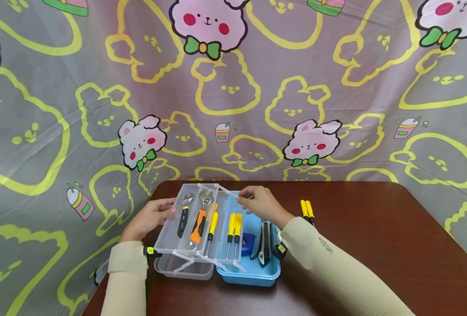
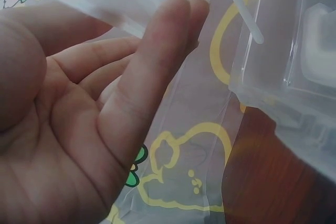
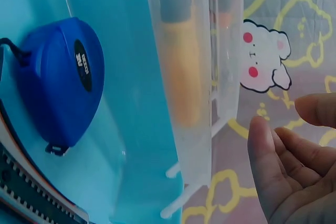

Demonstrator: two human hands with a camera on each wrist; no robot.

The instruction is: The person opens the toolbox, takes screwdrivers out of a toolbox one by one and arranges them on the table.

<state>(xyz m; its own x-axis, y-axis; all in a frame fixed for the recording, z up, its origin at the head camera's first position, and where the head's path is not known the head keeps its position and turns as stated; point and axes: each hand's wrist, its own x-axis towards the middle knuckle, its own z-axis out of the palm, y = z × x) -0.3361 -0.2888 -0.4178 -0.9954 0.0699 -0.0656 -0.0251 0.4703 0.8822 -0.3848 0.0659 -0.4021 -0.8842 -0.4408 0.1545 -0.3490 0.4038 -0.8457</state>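
A fold-out toolbox with a light blue base (image 1: pixel 249 277) and translucent trays (image 1: pixel 170 240) stands on the table. My left hand (image 1: pixel 150 218) holds the left edge of the upper tray, thumb in front and fingers behind; the left wrist view shows this left hand (image 2: pixel 121 98) close up. Two adjustable wrenches (image 1: pixel 183 219) and yellow-handled screwdrivers (image 1: pixel 213 226) lie in the trays. Over the base's far end is my right hand (image 1: pixel 263 202), with thumb and fingers apart and nothing between them. Below it lie a blue tape measure (image 3: pixel 63 82) and a utility knife (image 1: pixel 264 245).
Two more yellow-handled screwdrivers (image 1: pixel 307 210) lie on the brown table (image 1: pixel 368 237), right of the toolbox. White hinge arms (image 1: pixel 184 265) stick out along the trays' near side. A patterned curtain (image 1: pixel 257 131) hangs behind and at both sides.
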